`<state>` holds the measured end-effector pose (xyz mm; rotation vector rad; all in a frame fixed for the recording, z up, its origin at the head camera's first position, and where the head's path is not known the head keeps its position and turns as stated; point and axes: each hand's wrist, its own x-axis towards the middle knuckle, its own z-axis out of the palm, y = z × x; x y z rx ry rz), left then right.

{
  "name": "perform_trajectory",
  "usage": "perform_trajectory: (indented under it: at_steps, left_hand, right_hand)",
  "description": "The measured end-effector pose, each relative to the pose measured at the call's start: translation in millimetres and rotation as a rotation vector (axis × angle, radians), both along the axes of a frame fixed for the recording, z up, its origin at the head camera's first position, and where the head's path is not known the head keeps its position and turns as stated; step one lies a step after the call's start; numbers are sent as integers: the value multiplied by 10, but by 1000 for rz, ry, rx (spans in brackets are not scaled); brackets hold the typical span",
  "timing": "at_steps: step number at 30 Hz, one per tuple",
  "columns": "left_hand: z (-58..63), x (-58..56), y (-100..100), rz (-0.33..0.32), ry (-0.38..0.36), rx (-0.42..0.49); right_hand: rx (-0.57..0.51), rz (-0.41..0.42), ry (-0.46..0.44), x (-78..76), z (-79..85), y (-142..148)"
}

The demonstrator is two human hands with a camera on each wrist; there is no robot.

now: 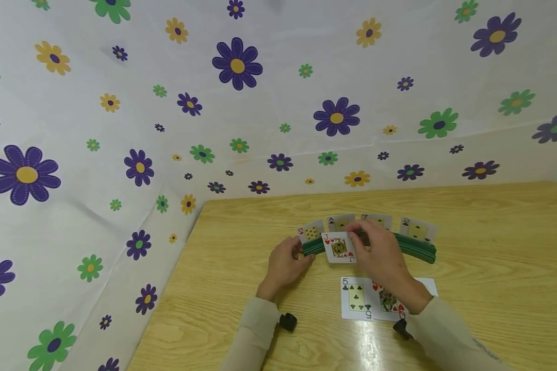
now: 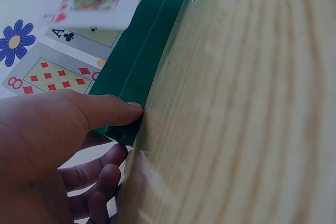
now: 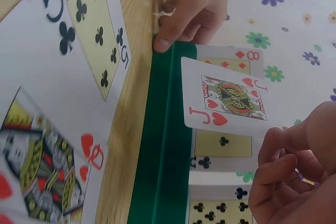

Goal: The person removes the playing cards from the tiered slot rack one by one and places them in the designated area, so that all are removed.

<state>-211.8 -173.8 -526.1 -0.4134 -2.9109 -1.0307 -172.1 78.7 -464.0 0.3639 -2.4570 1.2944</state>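
A curved green card holder (image 1: pixel 415 248) stands on the table with playing cards upright in it. My left hand (image 1: pixel 285 264) grips its left end, the thumb (image 2: pixel 118 107) on the front and the other fingers curled by the end. Between thumb and fingers my right hand (image 1: pixel 384 255) pinches the jack of hearts (image 1: pixel 339 248) by its right edge, in front of the holder. Behind the jack stand the eight of diamonds (image 2: pixel 58 77) and the ace of clubs (image 3: pixel 223 148), partly covered. Farther right are a seven of clubs (image 1: pixel 383 221) and a two (image 1: pixel 418 230).
Face up nearer me lie the five of clubs (image 1: pixel 356 299) and the queen of hearts (image 1: pixel 388 303). Another card (image 1: pixel 429 286) beside them is mostly hidden under my right forearm. A flower-patterned sheet (image 1: pixel 278 113) hangs behind the wooden table (image 1: pixel 501 268).
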Motion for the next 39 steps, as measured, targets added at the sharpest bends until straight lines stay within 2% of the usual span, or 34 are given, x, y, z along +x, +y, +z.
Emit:
perform_trajectory:
  at_steps: [6, 11, 18, 28, 39]
  left_hand:
    - [-1, -5, 18, -8, -15, 13]
    - [16, 4, -4, -4, -7, 22]
    - [10, 24, -20, -16, -3, 37]
    - [-15, 3, -27, -7, 3, 26]
    - [-5, 13, -15, -2, -3, 20]
  right_hand:
    - [3, -40, 46, 158, 45, 230]
    - [0, -48, 29, 248, 63, 395]
    - [-11, -54, -85, 349, 32, 623]
    - [48, -109, -193, 475, -79, 941]
    - [119, -126, -361, 500, -174, 1263]
